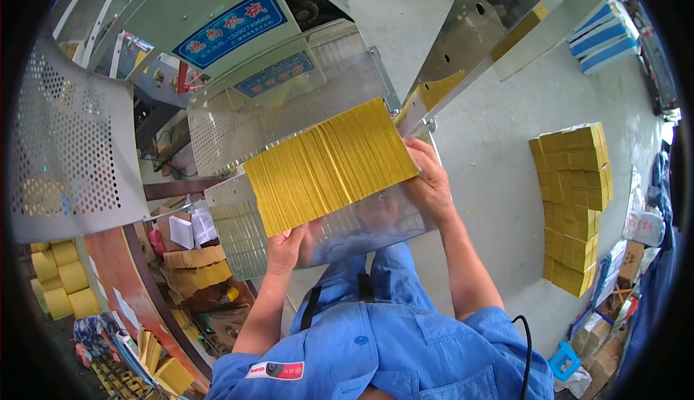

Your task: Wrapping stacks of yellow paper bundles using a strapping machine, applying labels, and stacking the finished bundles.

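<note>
A long stack of yellow paper sheets (331, 167), set on edge, lies tilted across the shiny metal tray (249, 237) of a machine. My left hand (286, 248) grips its near left corner, the thumb on the near side and the other fingers mostly hidden underneath. At the right end, my right hand (429, 183) is closed around the stack's edge, its fingertips partly behind the sheets. Behind the stack rises a perforated metal panel (224, 129) with a clear cover above it.
Grey machine housing with a blue label (231, 27) stands ahead. A perforated guard (65, 132) is at left, and a steel chute (470, 38) slants at right. Stacked yellow paper bundles (571, 205) stand on the floor at right; yellow rolls (61, 277) lie at far left.
</note>
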Demonstrator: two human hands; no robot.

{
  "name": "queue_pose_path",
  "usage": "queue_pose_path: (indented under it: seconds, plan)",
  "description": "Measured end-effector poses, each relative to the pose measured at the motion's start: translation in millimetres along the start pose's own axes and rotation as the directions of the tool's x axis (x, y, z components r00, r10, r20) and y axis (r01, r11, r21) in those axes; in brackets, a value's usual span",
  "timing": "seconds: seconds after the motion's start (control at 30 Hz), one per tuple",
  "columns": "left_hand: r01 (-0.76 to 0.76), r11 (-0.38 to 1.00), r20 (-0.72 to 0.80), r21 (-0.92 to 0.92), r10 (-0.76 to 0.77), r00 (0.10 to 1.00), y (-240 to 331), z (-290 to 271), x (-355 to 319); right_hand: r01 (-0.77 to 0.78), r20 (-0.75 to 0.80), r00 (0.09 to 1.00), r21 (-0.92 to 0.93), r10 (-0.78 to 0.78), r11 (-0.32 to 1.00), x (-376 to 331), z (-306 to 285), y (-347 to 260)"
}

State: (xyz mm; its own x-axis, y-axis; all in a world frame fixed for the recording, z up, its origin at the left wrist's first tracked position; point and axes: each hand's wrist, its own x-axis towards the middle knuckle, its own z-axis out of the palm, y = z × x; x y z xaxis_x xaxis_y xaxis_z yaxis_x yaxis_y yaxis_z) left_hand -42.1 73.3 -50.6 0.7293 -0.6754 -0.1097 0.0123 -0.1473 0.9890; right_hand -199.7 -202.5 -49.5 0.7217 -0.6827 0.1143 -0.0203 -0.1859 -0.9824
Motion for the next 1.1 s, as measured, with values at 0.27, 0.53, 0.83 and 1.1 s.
queue_pose_path:
  seconds: [0.27, 0.53, 0.83, 1.1]
  plan:
    - [-0.049, 0.999, -0.029, 0.015, 0.049, 0.998, 3.1, 1.2, 0.8, 0.066, 0.012, 0.998, -0.312, -0.066, 0.948, 0.7, -15.6, -8.8]
    - [0.085, 0.994, -0.007, 0.064, -0.085, 0.996, 11.1, -0.4, -0.6, 0.039, -0.128, 0.989, -0.281, -0.078, 0.959, 0.8, -7.4, 8.1]
    - [0.040, 0.996, -0.017, 0.075, -0.038, 0.999, 5.5, 1.6, 0.8, 0.107, -0.053, 0.990, -0.346, -0.133, 0.932, 7.2, -10.0, -4.7]
    - [0.040, 0.995, -0.042, 0.093, -0.036, 0.998, 8.1, 6.1, 1.5, 0.019, -0.004, 1.000, -0.203, -0.021, 0.979, 6.7, -13.8, -12.6]
